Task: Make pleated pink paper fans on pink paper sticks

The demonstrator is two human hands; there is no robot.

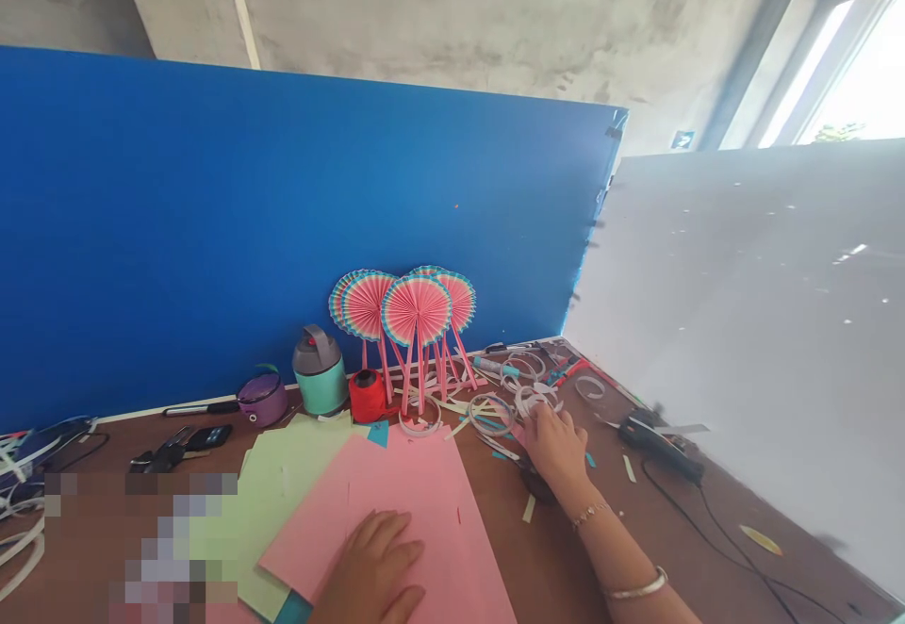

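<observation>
My left hand [373,563] lies flat with fingers spread on a pink paper sheet [410,501] at the near edge of the brown table [566,567]. My right hand [555,443] reaches forward among white tape rolls [527,400] and paper scraps; its fingers curl down over something I cannot make out. Several pink and teal paper fans [414,315] on pink sticks lean against the blue partition [283,219] behind the hands.
Light green sheets [283,483] lie under the pink one. A teal jar with a grey lid [320,372], a purple container [262,398] and a red spool [368,394] stand at the back. A black glue gun [661,445] with its cord lies right, by a white board [749,341].
</observation>
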